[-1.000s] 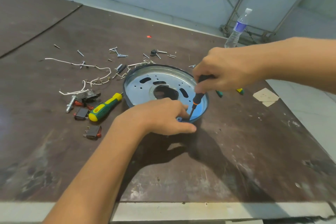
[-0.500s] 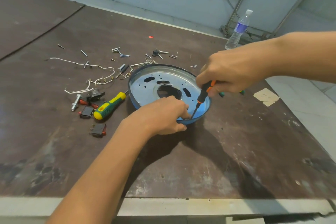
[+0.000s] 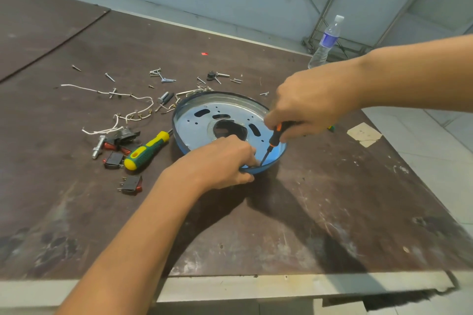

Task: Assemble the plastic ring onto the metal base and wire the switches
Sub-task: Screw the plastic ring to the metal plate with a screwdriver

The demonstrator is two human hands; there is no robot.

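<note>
We see the left hand pinching the near rim of the metal base on the table while the right hand grips a screwdriver, tip at that rim.

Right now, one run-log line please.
left hand grips ring | right hand holds screwdriver, tip at ring | switches loose on table

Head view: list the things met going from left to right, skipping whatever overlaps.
Lone nail → silver bolt → green-and-yellow screwdriver → metal base → water bottle → paper scrap.
</note>
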